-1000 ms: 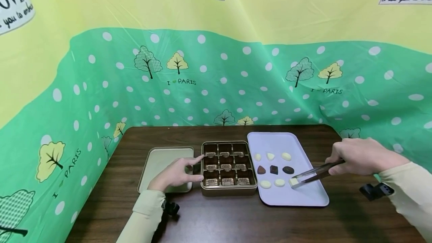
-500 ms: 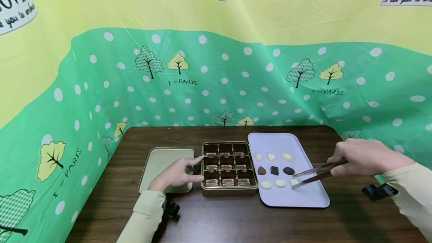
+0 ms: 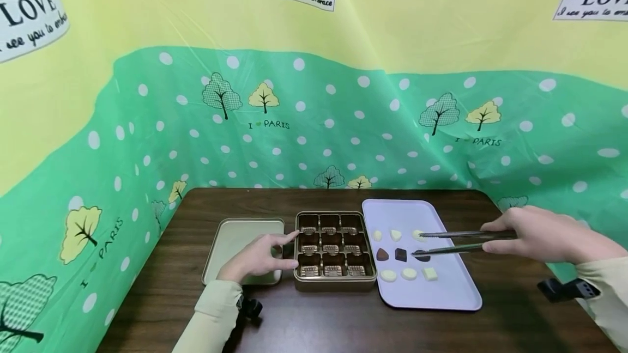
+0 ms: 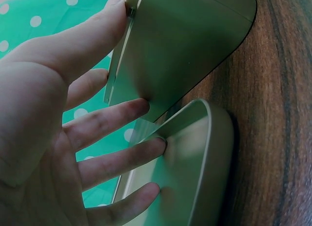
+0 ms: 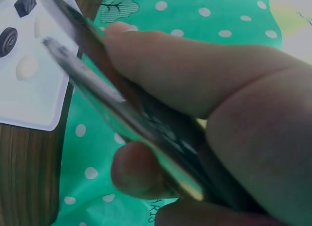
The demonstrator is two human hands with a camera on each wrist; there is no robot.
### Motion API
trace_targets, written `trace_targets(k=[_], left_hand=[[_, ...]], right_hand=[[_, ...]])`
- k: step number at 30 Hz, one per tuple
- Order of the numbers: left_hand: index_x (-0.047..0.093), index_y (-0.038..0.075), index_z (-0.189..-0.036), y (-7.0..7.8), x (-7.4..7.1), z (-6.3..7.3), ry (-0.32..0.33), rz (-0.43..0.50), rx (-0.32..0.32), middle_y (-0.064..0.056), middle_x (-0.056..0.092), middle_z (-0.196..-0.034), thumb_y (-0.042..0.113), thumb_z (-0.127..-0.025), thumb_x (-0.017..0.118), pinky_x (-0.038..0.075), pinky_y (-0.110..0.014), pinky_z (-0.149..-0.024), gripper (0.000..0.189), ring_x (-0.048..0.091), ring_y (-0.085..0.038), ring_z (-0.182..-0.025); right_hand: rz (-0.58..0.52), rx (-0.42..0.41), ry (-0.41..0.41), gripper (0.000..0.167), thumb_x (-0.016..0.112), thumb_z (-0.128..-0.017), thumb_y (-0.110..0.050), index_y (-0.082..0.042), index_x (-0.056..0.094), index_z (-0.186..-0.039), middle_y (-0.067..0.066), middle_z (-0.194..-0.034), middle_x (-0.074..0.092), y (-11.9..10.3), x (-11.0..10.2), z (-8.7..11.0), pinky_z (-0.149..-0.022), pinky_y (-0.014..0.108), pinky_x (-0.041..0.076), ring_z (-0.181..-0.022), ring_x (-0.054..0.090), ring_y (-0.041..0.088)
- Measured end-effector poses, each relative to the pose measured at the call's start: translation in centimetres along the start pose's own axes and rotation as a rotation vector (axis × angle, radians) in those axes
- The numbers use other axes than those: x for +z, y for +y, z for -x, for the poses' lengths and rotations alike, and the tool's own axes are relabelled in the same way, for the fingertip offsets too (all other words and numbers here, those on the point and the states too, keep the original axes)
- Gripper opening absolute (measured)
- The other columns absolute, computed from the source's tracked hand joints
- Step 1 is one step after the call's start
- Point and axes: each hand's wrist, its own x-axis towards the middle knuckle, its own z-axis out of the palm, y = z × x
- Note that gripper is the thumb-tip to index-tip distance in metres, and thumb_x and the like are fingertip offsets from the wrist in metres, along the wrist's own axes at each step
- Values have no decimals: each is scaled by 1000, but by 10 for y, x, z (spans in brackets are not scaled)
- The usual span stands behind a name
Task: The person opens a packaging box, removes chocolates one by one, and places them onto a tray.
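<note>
My right hand (image 3: 544, 236) grips a pair of metal tongs (image 3: 461, 233). Their tips are spread above the white tray (image 3: 407, 214), near a round dark chocolate (image 3: 424, 259) and a cream oval piece (image 3: 417, 232); nothing is between them. On the tray's near side lies a cream square piece (image 3: 430, 274). Thumb and forefinger of my left hand (image 3: 257, 259) touch the left side of a gold tin box (image 3: 336, 286) with a brown divided insert. In the left wrist view, the other fingers extend straight over the box wall (image 4: 190, 46) and the shallow lid (image 4: 195, 148).
Left of the box, partly under my left hand, lies the gold lid (image 3: 242, 230). Other chocolates sit in rows on the tray, including a dark square (image 3: 400, 255) and a reddish-brown one (image 3: 382, 255). A patterned cloth (image 3: 314, 140) hangs behind the wooden table (image 3: 338, 320).
The tongs have let go of the cream square piece, which stays on the tray. They have risen and swung toward the back, with tips wider apart. My left hand keeps its place.
</note>
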Motion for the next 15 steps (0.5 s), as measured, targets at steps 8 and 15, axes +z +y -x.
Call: trace_targets(k=[8,15], left_hand=[[44,26,-161,-1,2,0,12,3,-12,-6,50,-160,50,-90,81,41,-55,-118,83,60,-27,-125],[44,27,-161,-1,2,1,11,3,-5,-6,50,-160,51,-90,80,38,-56,-120,83,51,-32,-143]], right_hand=[[-150,78,167,65,73,-97,-47,7,69,-132,-10,-52,37,4,25,10,-48,26,36,-42,29,6],[-217,114,339,69,80,-92,-46,9,67,-132,-11,-51,32,8,61,10,-49,27,36,-41,26,5]])
